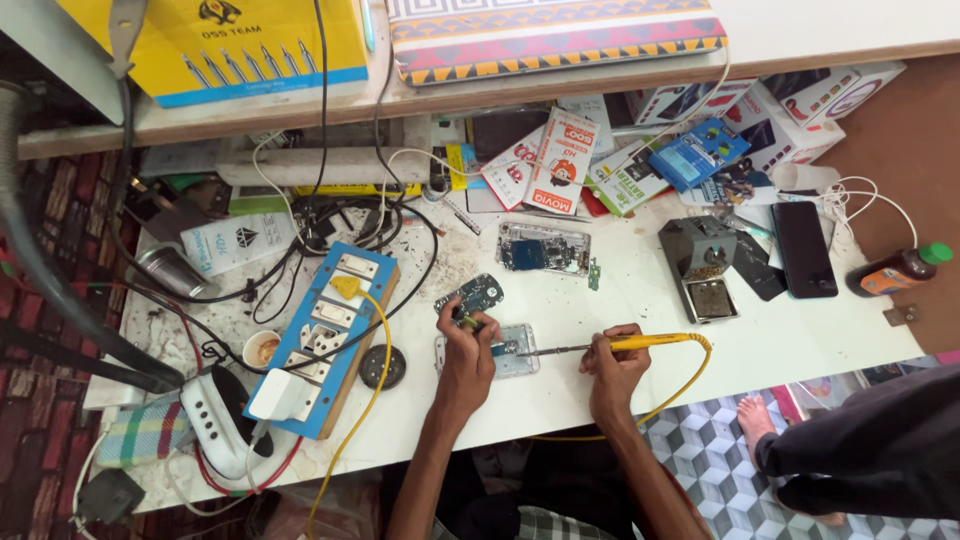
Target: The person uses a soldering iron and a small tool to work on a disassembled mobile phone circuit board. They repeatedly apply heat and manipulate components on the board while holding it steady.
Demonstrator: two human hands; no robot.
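Observation:
My right hand (pixel 612 365) grips a soldering iron with a yellow handle (pixel 655 342); its metal tip points left at an opened phone body (pixel 515 362) lying on the white worktable (pixel 600 395). My left hand (pixel 467 345) pinches a thin tool or wire over the same phone, right where the iron's tip ends. A small green circuit board (pixel 473 294) lies just beyond my left hand. The iron's yellow cord (pixel 690 375) loops off the table's front edge.
A blue extension board (pixel 318 345) with plugs sits left. Another opened phone (pixel 543 248), a dark soldering stand (pixel 703 265), a black phone (pixel 803 250) and a brown bottle (pixel 898 270) lie behind and right. Packets and boxes line the back. Another person's bare foot (pixel 762 415) is at right.

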